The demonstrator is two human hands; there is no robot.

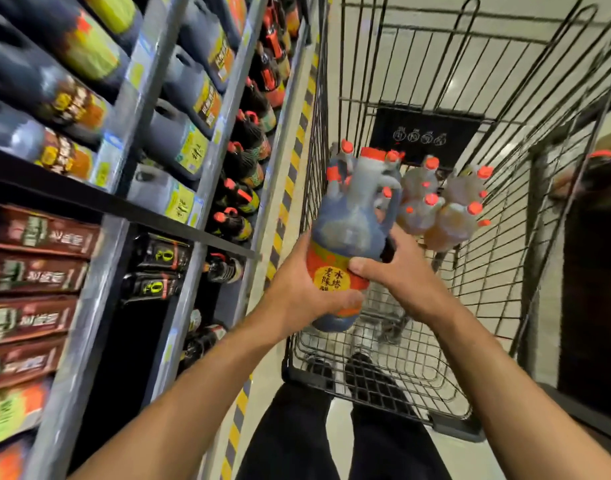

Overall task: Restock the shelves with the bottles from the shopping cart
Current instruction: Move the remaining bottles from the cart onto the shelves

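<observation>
Left hand (299,292) and right hand (397,271) grip one dark bottle (345,233); cart (505,237) holds several more.

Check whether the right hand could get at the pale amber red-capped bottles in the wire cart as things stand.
Probably not yet: the right hand and the left hand both grip the dark jug with the orange label. The amber bottles lie uncovered just beyond it.

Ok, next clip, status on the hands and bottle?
Left hand and right hand both gripping the dark handled bottle with orange-and-yellow label. Held above the black wire shopping cart. Nothing between it and the shelves.
</observation>
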